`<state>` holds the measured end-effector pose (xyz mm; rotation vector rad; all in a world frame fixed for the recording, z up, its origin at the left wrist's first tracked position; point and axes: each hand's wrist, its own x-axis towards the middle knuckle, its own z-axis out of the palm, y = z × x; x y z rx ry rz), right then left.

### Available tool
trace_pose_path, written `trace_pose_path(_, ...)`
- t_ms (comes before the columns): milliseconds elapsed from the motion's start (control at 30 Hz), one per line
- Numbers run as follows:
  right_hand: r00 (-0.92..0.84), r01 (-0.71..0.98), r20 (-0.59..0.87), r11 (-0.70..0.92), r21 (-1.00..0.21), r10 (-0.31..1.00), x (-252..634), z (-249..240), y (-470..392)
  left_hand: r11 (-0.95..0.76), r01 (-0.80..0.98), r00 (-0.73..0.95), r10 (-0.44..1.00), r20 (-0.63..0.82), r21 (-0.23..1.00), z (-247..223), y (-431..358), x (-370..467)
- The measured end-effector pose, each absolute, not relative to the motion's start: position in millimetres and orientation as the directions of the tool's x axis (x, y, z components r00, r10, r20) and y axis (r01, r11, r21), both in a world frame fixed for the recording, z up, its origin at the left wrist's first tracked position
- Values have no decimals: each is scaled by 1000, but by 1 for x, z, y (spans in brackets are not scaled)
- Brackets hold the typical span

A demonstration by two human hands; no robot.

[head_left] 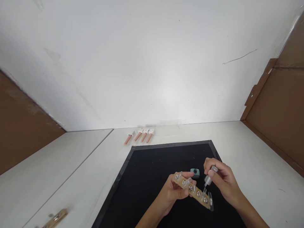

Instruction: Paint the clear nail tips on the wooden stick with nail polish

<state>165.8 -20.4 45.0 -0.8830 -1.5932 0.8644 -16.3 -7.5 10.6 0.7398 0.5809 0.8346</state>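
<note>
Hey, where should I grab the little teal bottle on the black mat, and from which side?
Probably pinch the teal bottle by its squarish body, below the dark round top, coming from the far side of the black mat. Its sides look flat, while the left hand crowds its left and the right hand its right.

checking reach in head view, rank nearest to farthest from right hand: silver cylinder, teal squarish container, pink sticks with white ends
1. Silver cylinder: held by the right hand.
2. Teal squarish container: left of that hand.
3. Pink sticks with white ends: farther left, at back.
</note>
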Motion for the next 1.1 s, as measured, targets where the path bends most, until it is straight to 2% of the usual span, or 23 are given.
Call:
trace_pose_path(200,-187,168,555,582,-795,811,165,44,-22,452,-456,542,824,-163,766,12,-7,-16)
trace_pose_path(467,-259,213,618,668,-713,742,160,54,-22,462,-460,558,815,-158,758,11,-7,-16)
trace_pose_path(767,-326,289,574,657,-696,751,161,59,-23,459,-452,555,816,-162,765,9,-6,-16)
trace_pose_path(1100,-315,351,616,692,-631,722,162,55,-21,469,-455,565,809,-162,757,11,-6,-16)
